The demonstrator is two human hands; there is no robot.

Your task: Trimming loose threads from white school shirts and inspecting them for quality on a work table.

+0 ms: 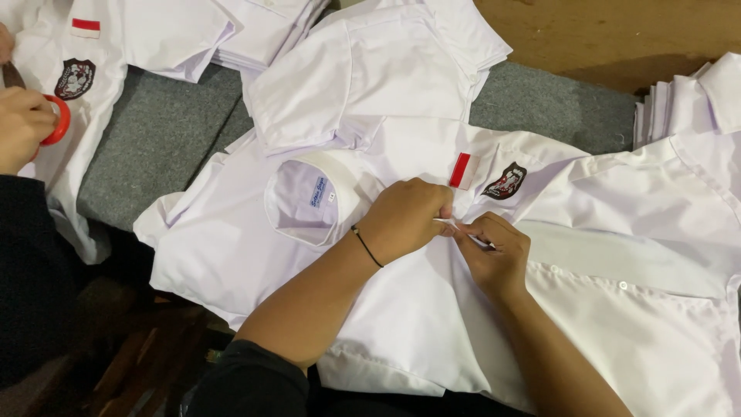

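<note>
Head view looks down on a white shirt [417,309] spread flat, collar to the left, over a grey felt pad [154,147] on the counter [617,31]. The left hand [405,220] rests on the shirt front just right of the collar, its fingers closed in a pinch on the cloth near the placket. The right hand [494,251] meets it fingertip to fingertip, also pinched shut on the same strip of fabric, with something thin and pale between them, too small to tell what. A red and white patch [463,170] and a dark crest badge [505,181] sit just beyond the fingers.

The work in hand looks like fine handling of the shirt front at the button line. To do it well, I judge the cloth should stay flat and taut between the two pinches, with the left hand anchoring while the right does the small movement, so the placket does not bunch or skew.

A folded shirt [370,69] lies beyond the collar, and a stack of shirts [687,100] sits far right. At far left another person's hand [23,123] holds a red ring-shaped thing [60,120] over a second badged shirt [100,54].
</note>
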